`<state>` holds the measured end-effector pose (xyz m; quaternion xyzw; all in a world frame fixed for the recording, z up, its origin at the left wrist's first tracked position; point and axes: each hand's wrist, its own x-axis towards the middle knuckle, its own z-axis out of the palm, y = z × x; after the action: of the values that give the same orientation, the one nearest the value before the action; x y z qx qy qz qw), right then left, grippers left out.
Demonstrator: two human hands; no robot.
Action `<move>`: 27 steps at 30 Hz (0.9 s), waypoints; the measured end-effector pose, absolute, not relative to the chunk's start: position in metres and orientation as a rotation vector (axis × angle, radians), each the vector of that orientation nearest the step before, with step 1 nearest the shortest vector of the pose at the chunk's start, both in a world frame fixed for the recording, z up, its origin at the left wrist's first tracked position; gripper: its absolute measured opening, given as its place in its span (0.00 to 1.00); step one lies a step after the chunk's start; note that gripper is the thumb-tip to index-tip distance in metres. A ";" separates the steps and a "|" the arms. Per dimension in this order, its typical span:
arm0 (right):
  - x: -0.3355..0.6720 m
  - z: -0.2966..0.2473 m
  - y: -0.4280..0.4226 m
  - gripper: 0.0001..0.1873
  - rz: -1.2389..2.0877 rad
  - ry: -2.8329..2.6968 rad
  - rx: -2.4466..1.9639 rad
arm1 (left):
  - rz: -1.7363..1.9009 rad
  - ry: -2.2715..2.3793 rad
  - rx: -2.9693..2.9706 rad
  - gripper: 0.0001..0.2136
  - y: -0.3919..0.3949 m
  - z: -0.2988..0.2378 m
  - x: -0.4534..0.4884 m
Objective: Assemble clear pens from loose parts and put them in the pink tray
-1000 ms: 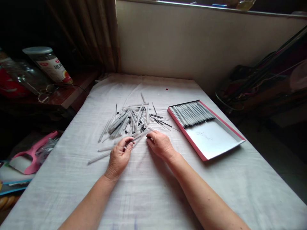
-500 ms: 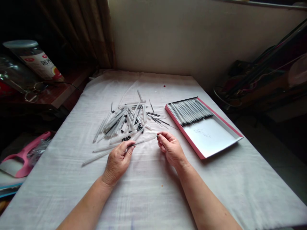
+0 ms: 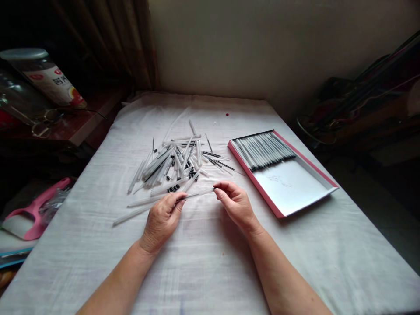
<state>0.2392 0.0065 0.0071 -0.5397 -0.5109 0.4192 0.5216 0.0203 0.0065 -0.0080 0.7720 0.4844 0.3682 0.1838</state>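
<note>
One slim clear tube (image 3: 200,193) stretches between the person's two hands, just above the middle of a table spread with a pale, creased cloth (image 3: 203,262). The left hand (image 3: 166,216) pinches the tube's left end between thumb and fingers; the right hand (image 3: 234,201) nips a small black plug (image 3: 215,189) with thumb and forefinger at the other end. Beyond them, left of the table's centre, lies a loose heap of clear barrels (image 3: 159,166), with thin dark refills (image 3: 216,162) fanning toward the right edge and a cluster of black plugs (image 3: 173,189) on the near side of the heap. Two long tubes (image 3: 131,215) reach out past the left hand toward the left edge. A shallow tray (image 3: 259,185) with pinkish-red sides sits slantwise near the right edge; a row of pens (image 3: 264,151) fills its far end, dark tips toward the bare white floor of the tray. Close to the far edge is a red speck (image 3: 227,114). That edge runs along a dim, plain wall (image 3: 246,52), and a brown curtain (image 3: 127,39) hangs past the far left corner. Off the left edge, a labelled jar (image 3: 54,83) stands on a reddish-brown wooden top (image 3: 85,127), and lower down lies a pink-handled object (image 3: 37,210). Off the right edge, dark clutter (image 3: 348,105) sinks into shadow.
</note>
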 end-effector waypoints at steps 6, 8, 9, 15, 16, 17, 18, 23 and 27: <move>0.247 0.005 0.007 0.16 0.704 -1.576 -1.408 | 1.036 1.323 2.180 0.09 0.005 -0.008 0.019; 0.248 0.005 0.007 0.21 0.696 -1.614 -1.413 | 1.034 1.317 2.174 0.09 0.005 -0.008 0.020; 0.249 0.004 0.007 0.21 0.708 -1.613 -1.409 | 1.033 1.319 2.170 0.09 0.005 -0.007 0.021; 0.248 0.003 0.005 0.12 0.955 -1.443 -1.340 | 0.994 1.377 2.130 0.09 0.005 -0.006 0.021; 0.248 0.003 0.005 0.11 0.973 -1.425 -1.341 | 0.991 1.382 2.125 0.09 0.005 -0.006 0.021; 0.247 0.003 0.005 0.10 0.973 -1.415 -1.349 | 0.991 1.381 2.124 0.09 0.005 -0.005 0.021; 0.247 0.003 0.005 0.11 0.966 -1.413 -1.359 | 0.994 1.375 2.124 0.09 0.005 -0.005 0.021; 0.248 0.002 0.006 0.12 0.994 -1.395 -1.352 | 1.005 1.372 2.121 0.09 0.006 -0.004 0.021; 0.248 0.003 0.006 0.11 1.084 -1.323 -1.332 | 0.997 1.375 2.112 0.09 0.006 -0.005 0.021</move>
<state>0.2484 0.0065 0.0026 -0.5430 -0.5394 0.4421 0.4678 0.0211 0.0057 -0.0045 0.7612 0.4955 0.3595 0.2139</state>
